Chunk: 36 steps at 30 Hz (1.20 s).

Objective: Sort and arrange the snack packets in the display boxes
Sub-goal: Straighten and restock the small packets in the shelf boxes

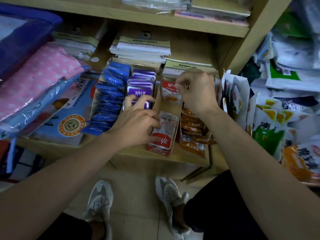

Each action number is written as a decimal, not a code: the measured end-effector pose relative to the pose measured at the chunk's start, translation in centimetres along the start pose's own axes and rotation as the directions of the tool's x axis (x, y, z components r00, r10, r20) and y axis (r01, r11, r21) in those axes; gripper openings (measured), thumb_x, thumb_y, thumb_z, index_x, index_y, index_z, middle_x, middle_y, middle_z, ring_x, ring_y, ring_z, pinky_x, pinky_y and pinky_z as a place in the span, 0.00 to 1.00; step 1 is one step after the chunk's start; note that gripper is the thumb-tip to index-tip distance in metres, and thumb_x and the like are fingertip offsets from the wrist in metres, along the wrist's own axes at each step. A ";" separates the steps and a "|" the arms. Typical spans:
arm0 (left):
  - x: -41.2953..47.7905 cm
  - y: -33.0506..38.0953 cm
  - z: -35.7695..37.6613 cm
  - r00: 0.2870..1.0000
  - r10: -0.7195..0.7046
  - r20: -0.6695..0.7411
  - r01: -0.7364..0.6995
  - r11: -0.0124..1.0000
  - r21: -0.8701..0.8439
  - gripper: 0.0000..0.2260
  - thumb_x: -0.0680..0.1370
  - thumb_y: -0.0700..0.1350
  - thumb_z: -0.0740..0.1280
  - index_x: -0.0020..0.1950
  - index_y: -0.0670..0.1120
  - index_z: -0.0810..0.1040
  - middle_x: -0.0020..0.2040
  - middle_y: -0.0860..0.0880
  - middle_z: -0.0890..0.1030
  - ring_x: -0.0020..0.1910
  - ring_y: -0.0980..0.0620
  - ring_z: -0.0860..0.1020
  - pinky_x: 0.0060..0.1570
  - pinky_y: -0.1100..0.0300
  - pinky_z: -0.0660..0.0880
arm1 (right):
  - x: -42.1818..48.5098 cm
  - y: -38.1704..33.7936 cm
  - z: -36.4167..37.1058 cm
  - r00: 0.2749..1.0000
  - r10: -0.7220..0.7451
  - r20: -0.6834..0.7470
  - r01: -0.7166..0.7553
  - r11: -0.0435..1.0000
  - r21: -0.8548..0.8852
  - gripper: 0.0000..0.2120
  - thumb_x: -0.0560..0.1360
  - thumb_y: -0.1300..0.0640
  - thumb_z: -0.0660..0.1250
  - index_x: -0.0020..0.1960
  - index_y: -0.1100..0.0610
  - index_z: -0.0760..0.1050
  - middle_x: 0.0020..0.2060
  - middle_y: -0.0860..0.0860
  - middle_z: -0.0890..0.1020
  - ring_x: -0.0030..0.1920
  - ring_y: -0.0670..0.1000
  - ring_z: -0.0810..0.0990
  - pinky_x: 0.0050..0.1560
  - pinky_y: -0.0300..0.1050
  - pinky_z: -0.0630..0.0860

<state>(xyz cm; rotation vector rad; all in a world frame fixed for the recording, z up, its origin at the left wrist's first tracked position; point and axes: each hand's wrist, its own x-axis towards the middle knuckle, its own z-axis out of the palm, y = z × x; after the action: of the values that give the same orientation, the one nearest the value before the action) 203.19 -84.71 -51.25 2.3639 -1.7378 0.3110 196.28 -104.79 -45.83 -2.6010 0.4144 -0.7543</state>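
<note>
Head view: right hand [197, 91] pinches glossy upright packet [170, 95] at back of narrow cardboard box [158, 104], left hand [136, 122] grips its wall, thumb on flat packet [167, 124]; purple packets [141, 82] left, orange packets [192, 126] right.

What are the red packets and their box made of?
The red packets look like glossy plastic film, because they shine and crinkle. Their box looks like plain brown cardboard, since it is matt with thin folded walls.
</note>
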 end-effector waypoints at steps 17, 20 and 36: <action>-2.8 0.9 -0.8 0.999 0.046 0.024 -0.048 0.995 0.085 0.26 0.63 0.67 0.78 0.56 0.56 0.86 0.64 0.53 0.80 0.72 0.41 0.64 0.67 0.38 0.56 | -2.1 -1.4 -3.1 0.999 -0.022 -0.042 0.034 0.949 0.313 0.04 0.77 0.59 0.73 0.51 0.56 0.85 0.46 0.44 0.85 0.48 0.42 0.83 0.51 0.41 0.81; -2.7 1.7 -1.0 0.999 0.009 0.052 -0.020 0.975 0.220 0.27 0.62 0.67 0.78 0.56 0.55 0.85 0.63 0.51 0.80 0.69 0.40 0.65 0.64 0.38 0.58 | -3.1 -1.9 -3.4 0.998 -0.026 -0.053 0.044 0.924 0.380 0.04 0.77 0.58 0.72 0.51 0.56 0.85 0.47 0.47 0.86 0.49 0.44 0.84 0.51 0.48 0.82; -2.3 1.3 -2.0 0.805 0.079 -0.588 -0.014 0.993 0.114 0.05 0.79 0.47 0.72 0.49 0.47 0.87 0.50 0.52 0.85 0.52 0.47 0.77 0.49 0.48 0.69 | -4.0 -1.8 -2.7 1.000 -0.023 -0.008 0.024 0.883 0.469 0.05 0.76 0.62 0.73 0.51 0.57 0.85 0.46 0.47 0.86 0.50 0.44 0.84 0.53 0.43 0.81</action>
<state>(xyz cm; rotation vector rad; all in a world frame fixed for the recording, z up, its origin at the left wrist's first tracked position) 201.17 -82.39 -49.94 1.9666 -1.4882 1.0480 191.82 -102.48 -44.68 -2.1495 0.1698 -0.7559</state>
